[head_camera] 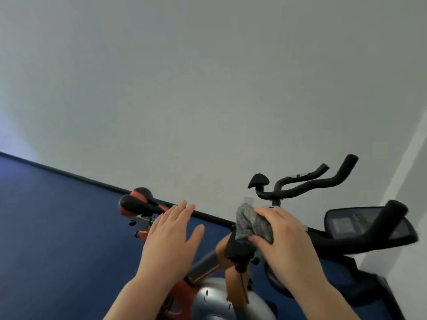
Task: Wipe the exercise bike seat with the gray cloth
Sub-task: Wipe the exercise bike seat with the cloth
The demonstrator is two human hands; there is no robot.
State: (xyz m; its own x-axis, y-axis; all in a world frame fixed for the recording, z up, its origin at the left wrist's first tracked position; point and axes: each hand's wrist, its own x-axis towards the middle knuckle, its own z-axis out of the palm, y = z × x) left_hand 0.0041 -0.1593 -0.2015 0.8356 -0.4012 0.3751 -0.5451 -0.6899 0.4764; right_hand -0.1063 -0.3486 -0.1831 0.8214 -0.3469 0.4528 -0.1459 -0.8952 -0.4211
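Note:
The orange and black exercise bike seat stands at centre left, above the blue floor. My left hand is flat and open with its fingers apart, just right of the seat and below it, holding nothing. My right hand grips the bunched gray cloth over the bike's black and orange frame post, well right of the seat. The cloth is not touching the seat.
Black handlebars rise at the right, with a dark console screen below them. A silver flywheel cover sits at the bottom centre. A white wall fills the top, meeting the blue floor at a black baseboard.

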